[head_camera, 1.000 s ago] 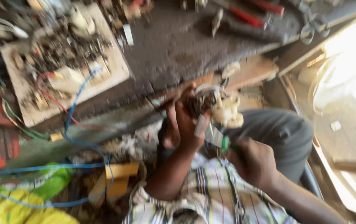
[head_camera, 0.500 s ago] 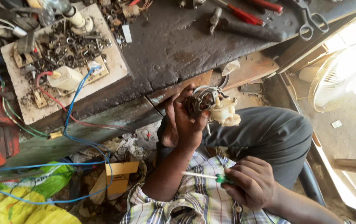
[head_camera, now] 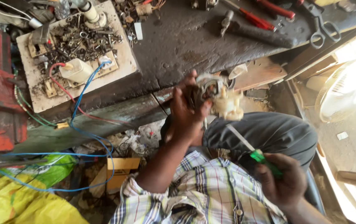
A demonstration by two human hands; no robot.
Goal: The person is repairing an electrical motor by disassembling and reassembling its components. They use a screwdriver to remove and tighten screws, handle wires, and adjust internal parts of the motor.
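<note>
At the bottom of the frame, nearest the camera, the person's checked shirt (head_camera: 194, 195) fills the lower middle, and just to its right the right hand (head_camera: 283, 180) is closed around the green handle of a screwdriver (head_camera: 254, 153), whose pale shaft slants up and left across the grey trouser leg (head_camera: 269, 132). The tip hangs in the air, apart from the work, so no screw is being turned at this instant. A little farther, at the centre of the frame, the left hand (head_camera: 186, 114) is wrapped tightly around a small electric motor (head_camera: 217, 95) with a cream plastic body and dark windings, held up above the knee, just in front of the bench edge. Loose wires trail from the motor and its housing looks open, so the job appears to be midway: the part is off the bench and partly apart, while whatever fastening or prying the screwdriver is for seems left to do. Beyond the hands lies the dark workbench (head_camera: 186, 37); on it in the upper left sits a pale board (head_camera: 124, 62) strewn with screws and small metal bits, with red and blue wires running off it, and along the upper right lie red-handled pliers (head_camera: 252, 18) and scissors (head_camera: 323, 25), untouched.
</note>
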